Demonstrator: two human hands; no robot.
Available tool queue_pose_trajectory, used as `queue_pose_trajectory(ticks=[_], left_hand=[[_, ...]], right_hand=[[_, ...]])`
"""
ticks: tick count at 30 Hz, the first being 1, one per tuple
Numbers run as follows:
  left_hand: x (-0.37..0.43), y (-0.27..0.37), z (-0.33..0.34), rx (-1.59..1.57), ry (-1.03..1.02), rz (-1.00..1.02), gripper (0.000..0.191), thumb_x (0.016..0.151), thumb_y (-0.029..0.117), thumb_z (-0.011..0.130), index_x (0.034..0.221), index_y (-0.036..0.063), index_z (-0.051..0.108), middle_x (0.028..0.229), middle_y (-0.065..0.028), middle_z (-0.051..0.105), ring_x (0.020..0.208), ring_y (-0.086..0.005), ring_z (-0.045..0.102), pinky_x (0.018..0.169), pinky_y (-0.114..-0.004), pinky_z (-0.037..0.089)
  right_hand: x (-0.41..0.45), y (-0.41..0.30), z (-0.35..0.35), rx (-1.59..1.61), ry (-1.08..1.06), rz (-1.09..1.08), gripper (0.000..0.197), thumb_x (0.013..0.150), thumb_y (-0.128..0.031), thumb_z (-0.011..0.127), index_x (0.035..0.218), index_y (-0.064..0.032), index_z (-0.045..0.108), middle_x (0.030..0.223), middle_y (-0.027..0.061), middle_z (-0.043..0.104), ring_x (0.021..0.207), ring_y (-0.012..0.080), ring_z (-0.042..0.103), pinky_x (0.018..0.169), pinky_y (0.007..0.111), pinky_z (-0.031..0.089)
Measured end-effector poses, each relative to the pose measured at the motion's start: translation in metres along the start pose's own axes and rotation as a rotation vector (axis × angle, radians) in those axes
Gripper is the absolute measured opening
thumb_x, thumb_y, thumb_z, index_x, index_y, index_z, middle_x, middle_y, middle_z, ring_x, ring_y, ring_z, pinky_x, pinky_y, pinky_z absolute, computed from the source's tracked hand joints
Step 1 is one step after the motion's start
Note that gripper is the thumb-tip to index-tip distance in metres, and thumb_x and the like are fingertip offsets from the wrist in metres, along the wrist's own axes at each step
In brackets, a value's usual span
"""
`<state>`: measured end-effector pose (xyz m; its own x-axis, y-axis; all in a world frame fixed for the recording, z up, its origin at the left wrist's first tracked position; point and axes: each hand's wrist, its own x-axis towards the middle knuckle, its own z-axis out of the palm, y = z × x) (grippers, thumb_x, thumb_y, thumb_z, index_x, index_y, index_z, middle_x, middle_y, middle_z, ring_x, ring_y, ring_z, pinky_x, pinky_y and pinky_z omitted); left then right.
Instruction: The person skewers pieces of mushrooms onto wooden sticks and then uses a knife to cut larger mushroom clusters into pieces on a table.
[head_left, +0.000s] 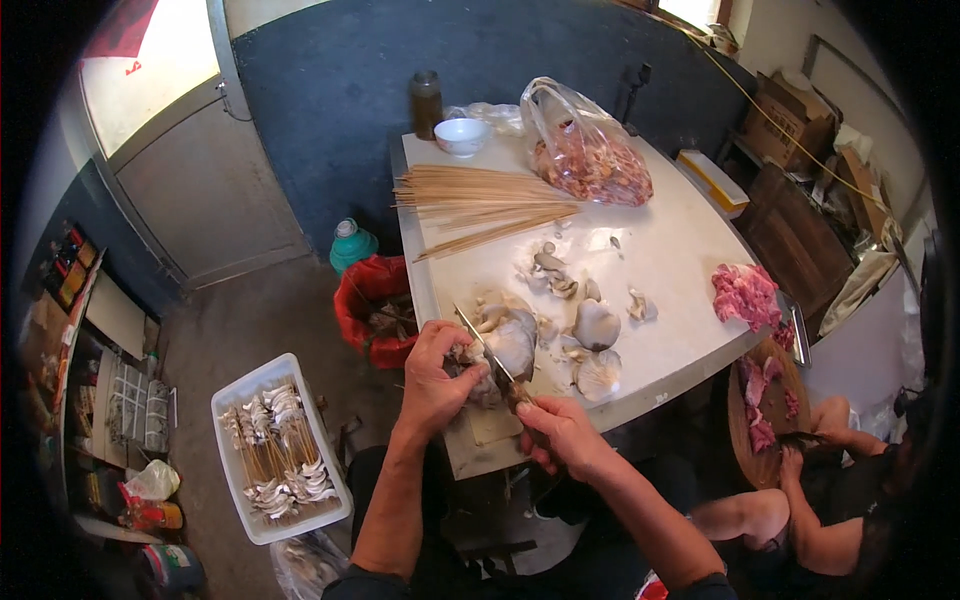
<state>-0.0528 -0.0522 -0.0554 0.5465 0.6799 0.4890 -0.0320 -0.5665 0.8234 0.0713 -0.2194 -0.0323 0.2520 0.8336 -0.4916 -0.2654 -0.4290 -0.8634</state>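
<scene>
My right hand (555, 435) grips the dark handle of a knife (487, 349), its narrow blade pointing up and left. At the near left corner of the white table (675, 352), my left hand (442, 375) holds an oyster mushroom piece (474, 352) against the blade. A large oyster mushroom (514, 341) lies just right of the blade. More oyster mushrooms (596, 325) and torn bits are spread to the right. Thin wooden skewers (480, 196) lie fanned out farther back. Left of the table, a white plastic tray (225, 442) holds skewered mushroom pieces (285, 405).
Raw meat (744, 295) sits at the table's right; a plastic bag of meat (592, 161), a bowl (463, 137) and a jar (426, 105) stand behind. A red-lined bin (360, 292) is beside the table. At right, a person (825, 480) cuts meat on a round wooden board (757, 465).
</scene>
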Motion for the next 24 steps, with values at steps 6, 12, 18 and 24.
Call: queue_pose_trajectory(ticks=[6, 12, 18, 24], left_hand=[[0.002, 0.005, -0.009, 0.047, -0.046, 0.004, 0.035, 0.065, 0.003, 0.077, 0.096, 0.0040, 0.061, 0.097, -0.0092, 0.056, 0.088, -0.0237, 0.059, 0.077, -0.031, 0.048], [0.000, -0.006, -0.009, -0.002, -0.001, -0.101, 0.036, 0.067, 0.008, 0.079, 0.100, 0.0007, 0.064, 0.093, -0.0091, 0.058, 0.082, -0.0211, 0.060, 0.075, -0.030, 0.048], [-0.001, -0.016, -0.011, -0.035, 0.024, -0.220, 0.038, 0.068, 0.012, 0.082, 0.100, -0.0007, 0.065, 0.090, -0.0086, 0.059, 0.078, -0.0189, 0.060, 0.071, -0.029, 0.049], [-0.001, -0.012, -0.013, -0.026, -0.013, -0.173, 0.028, 0.074, 0.006, 0.077, 0.097, -0.0011, 0.063, 0.091, -0.0032, 0.058, 0.078, -0.0122, 0.062, 0.069, -0.026, 0.050]], right_hand=[[-0.004, -0.004, -0.008, 0.050, -0.024, 0.045, 0.031, 0.096, -0.034, 0.054, 0.086, -0.0048, 0.055, 0.069, 0.0040, 0.055, 0.049, 0.0100, 0.048, 0.038, 0.025, 0.036], [-0.017, 0.007, -0.006, 0.048, -0.032, 0.008, 0.030, 0.096, -0.033, 0.054, 0.086, -0.0050, 0.055, 0.068, 0.0039, 0.055, 0.048, 0.0105, 0.048, 0.037, 0.026, 0.035], [-0.033, 0.012, -0.009, 0.110, -0.037, 0.064, 0.028, 0.097, -0.032, 0.053, 0.090, -0.0059, 0.055, 0.069, 0.0045, 0.056, 0.047, 0.0100, 0.047, 0.038, 0.024, 0.036], [-0.040, 0.012, -0.005, 0.142, -0.026, 0.096, 0.027, 0.098, -0.032, 0.051, 0.100, -0.0061, 0.057, 0.069, 0.0048, 0.056, 0.046, 0.0091, 0.046, 0.039, 0.023, 0.036]])
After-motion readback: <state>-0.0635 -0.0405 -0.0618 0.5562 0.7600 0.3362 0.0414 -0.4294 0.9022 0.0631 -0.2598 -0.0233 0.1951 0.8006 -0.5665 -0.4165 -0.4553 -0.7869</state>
